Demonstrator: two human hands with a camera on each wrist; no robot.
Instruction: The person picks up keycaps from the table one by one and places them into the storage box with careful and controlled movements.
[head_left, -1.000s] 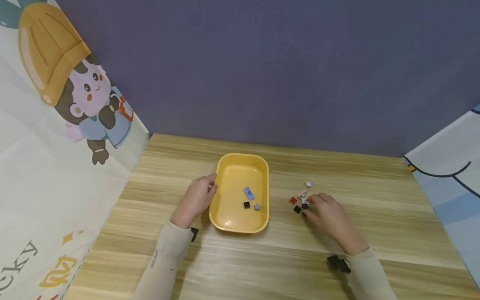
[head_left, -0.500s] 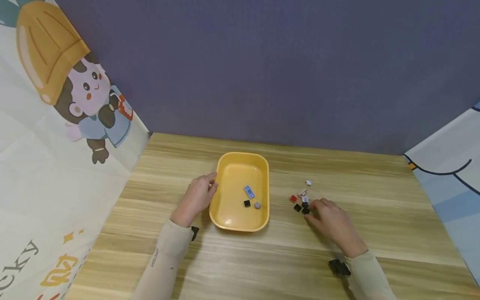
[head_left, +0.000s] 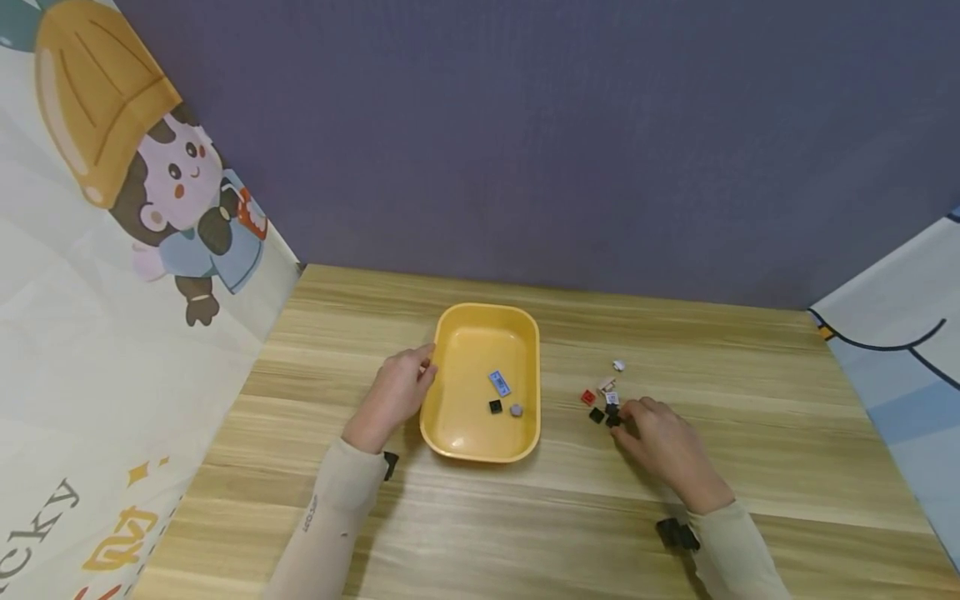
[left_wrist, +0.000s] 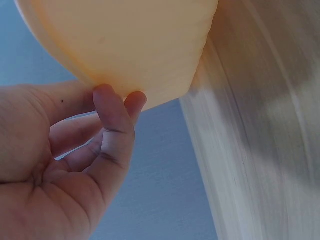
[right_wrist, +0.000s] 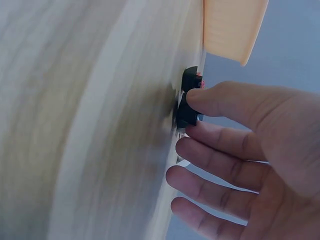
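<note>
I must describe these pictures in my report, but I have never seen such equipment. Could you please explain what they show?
There is no machine; a person works bare-handed. The wide view looks down from a head camera; the two close ones come from cameras on the left and right wrists. On the wooden table, the left hand holds a yellow tray by its edge; inside lie a blue printed tile, a black brick and a grey piece. The right hand pinches a small black piece. Near it are a red brick, a beige piece and a white printed tile.
</note>
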